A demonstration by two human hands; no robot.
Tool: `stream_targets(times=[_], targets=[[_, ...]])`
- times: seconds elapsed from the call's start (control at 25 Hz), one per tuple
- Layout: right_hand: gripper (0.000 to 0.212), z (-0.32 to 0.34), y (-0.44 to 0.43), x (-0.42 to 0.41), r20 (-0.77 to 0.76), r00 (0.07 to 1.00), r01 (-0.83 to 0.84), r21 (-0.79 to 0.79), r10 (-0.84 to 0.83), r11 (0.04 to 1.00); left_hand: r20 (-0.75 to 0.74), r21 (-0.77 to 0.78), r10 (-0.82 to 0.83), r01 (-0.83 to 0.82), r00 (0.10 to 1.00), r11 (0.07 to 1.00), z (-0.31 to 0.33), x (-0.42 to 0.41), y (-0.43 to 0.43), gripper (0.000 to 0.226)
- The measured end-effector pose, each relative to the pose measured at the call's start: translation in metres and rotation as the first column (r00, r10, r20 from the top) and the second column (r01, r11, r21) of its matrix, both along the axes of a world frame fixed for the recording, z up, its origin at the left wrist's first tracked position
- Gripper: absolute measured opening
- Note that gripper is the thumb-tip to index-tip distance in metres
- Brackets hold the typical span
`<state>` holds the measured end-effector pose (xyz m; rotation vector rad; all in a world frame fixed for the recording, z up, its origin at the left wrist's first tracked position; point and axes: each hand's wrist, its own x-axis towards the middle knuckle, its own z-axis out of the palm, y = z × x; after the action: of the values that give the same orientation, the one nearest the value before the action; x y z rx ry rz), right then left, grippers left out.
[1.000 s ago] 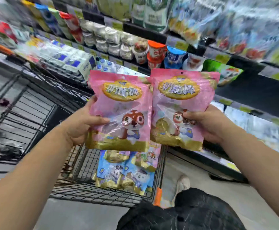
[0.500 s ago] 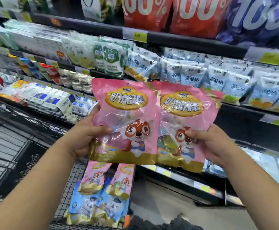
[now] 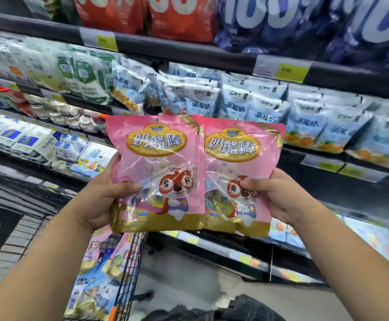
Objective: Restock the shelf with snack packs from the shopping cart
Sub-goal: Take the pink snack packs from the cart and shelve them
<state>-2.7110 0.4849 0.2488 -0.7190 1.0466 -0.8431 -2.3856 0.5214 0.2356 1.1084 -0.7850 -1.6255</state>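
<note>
I hold two pink snack packs with a cartoon squirrel and gold trim upright in front of the shelves. My left hand [image 3: 103,200] grips the left pink pack [image 3: 156,167] by its lower left side, thumb on the front. My right hand [image 3: 274,195] grips the right pink pack [image 3: 237,172] at its lower right, thumb across the front. The left pack overlaps the right one's edge. Below, the black wire shopping cart [image 3: 128,274] holds more pink and blue packs [image 3: 96,281].
Behind the packs runs a shelf of pale blue pouches [image 3: 258,105], with green-white pouches [image 3: 84,77] to the left. Red bags [image 3: 147,12] and dark blue bags [image 3: 304,22] fill the shelf above. Yellow price tags [image 3: 290,71] line the black shelf edges. Cups and cartons sit lower left.
Both hands have lifted the two pink packs from over the cart up toward the shelves, and my view has tilted upward, bringing the higher shelves in.
</note>
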Motion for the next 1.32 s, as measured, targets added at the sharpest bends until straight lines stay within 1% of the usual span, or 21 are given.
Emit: stream_targets(times=[0.08, 0.16, 0.2, 0.32, 0.4, 0.6, 0.68, 0.72, 0.8, 0.92, 0.96, 1.08, 1.24, 1.32], targets=[[0.034, -0.006, -0.001, -0.015, 0.0, 1.0, 0.008, 0.012, -0.008, 1.0, -0.019, 0.021, -0.005, 0.005, 1.0, 1.0, -0.003, -0.013, 0.001, 0.073], [0.039, -0.013, -0.002, -0.025, -0.008, 1.0, 0.011, 0.039, -0.011, 0.999, 0.012, 0.049, -0.028, 0.027, 1.0, 0.998, -0.004, -0.022, 0.0, 0.103], [0.042, -0.018, -0.002, -0.028, -0.012, 1.0, 0.015, 0.052, -0.015, 0.999, 0.04, 0.067, -0.023, 0.02, 0.999, 0.998, -0.004, -0.026, 0.0, 0.111], [0.05, -0.035, -0.004, -0.03, -0.02, 1.0, 0.022, 0.102, -0.02, 0.995, 0.056, 0.109, 0.012, -0.018, 0.998, 0.994, -0.006, -0.03, -0.005, 0.105], [0.049, -0.047, -0.005, -0.029, -0.019, 0.999, 0.032, 0.138, -0.029, 0.99, 0.071, 0.131, 0.006, -0.015, 0.997, 0.991, -0.018, -0.024, -0.013, 0.106], [0.045, -0.086, -0.013, -0.009, -0.038, 0.998, 0.056, 0.222, -0.048, 0.973, 0.06, 0.248, -0.09, 0.072, 0.994, 0.966, -0.068, 0.006, -0.036, 0.123], [0.042, -0.104, -0.017, 0.003, -0.03, 0.998, 0.067, 0.244, -0.062, 0.967, 0.051, 0.278, -0.109, 0.091, 0.993, 0.956, -0.087, 0.017, -0.044, 0.126], [0.039, -0.111, -0.018, 0.008, -0.024, 0.997, 0.078, 0.255, -0.075, 0.964, 0.057, 0.291, -0.119, 0.097, 0.991, 0.952, -0.096, 0.022, -0.048, 0.125], [0.036, -0.129, -0.024, 0.018, -0.032, 0.994, 0.112, 0.273, -0.108, 0.955, 0.077, 0.317, -0.121, 0.091, 0.99, 0.944, -0.118, 0.032, -0.06, 0.116], [0.039, -0.161, -0.036, 0.029, -0.054, 0.989, 0.149, 0.301, -0.139, 0.942, 0.095, 0.355, -0.129, 0.087, 0.987, 0.931, -0.151, 0.042, -0.082, 0.106], [0.04, -0.171, -0.04, 0.032, -0.054, 0.986, 0.168, 0.308, -0.159, 0.936, 0.106, 0.35, -0.13, 0.085, 0.986, 0.933, -0.162, 0.044, -0.09, 0.101], [0.041, -0.2, -0.054, 0.036, -0.056, 0.973, 0.229, 0.294, -0.222, 0.928, 0.136, 0.272, -0.17, 0.128, 0.976, 0.954, -0.188, 0.045, -0.11, 0.099], [0.041, -0.242, -0.073, 0.034, -0.057, 0.963, 0.268, 0.278, -0.263, 0.922, 0.148, 0.241, -0.141, 0.103, 0.979, 0.965, -0.235, 0.039, -0.133, 0.075], [0.036, -0.261, -0.079, 0.031, -0.031, 0.962, 0.269, 0.277, -0.271, 0.922, 0.167, 0.219, -0.154, 0.115, 0.974, 0.969, -0.258, 0.033, -0.14, 0.072]])
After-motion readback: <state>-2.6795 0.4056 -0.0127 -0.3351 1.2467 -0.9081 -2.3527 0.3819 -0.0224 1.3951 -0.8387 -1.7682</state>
